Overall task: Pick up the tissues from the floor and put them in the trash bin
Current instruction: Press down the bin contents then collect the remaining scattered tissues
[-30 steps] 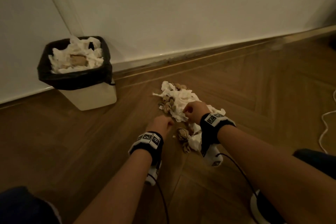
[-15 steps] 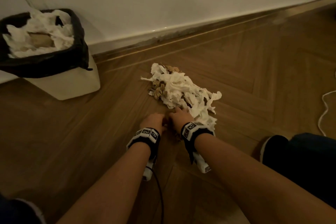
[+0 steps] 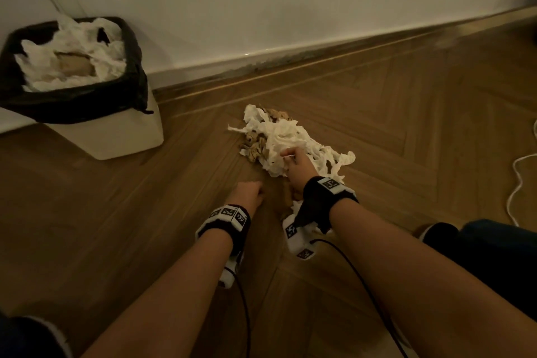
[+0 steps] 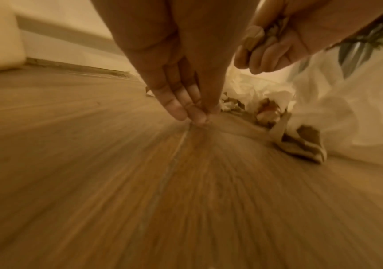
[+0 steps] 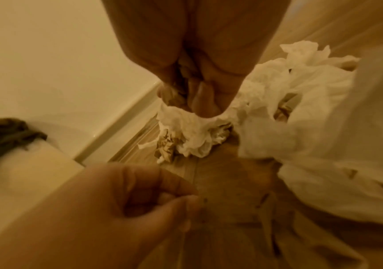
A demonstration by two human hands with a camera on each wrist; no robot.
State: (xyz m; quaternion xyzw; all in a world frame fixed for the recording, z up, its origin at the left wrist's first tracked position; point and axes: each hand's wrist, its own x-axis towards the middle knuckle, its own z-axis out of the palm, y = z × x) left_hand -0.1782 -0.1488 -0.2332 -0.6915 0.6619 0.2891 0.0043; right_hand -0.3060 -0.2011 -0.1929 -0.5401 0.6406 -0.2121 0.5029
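Step in hand: gathering. Right hand [image 3: 296, 164] has its grip bunched round tissues [image 3: 279, 139] on the floor [image 3: 116, 227]; left hand [image 4: 186, 102], fingertips pressed together, pinches a scrap. Next move probably calls for lifting both loads and carrying them to the trash bin [image 3: 128, 136], which already looks full.

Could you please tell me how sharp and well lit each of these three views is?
Head view: dim, warm, fairly sharp on the tissues and trash bin. Left wrist: floor streaked by blur. Right wrist: soft throughout, left hand blurred.

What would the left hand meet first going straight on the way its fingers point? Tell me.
The left hand points down and forward; its fingertips look about at the wooden floor already. Sliding on, it would probably meet the tissue pile, though depth is unclear.
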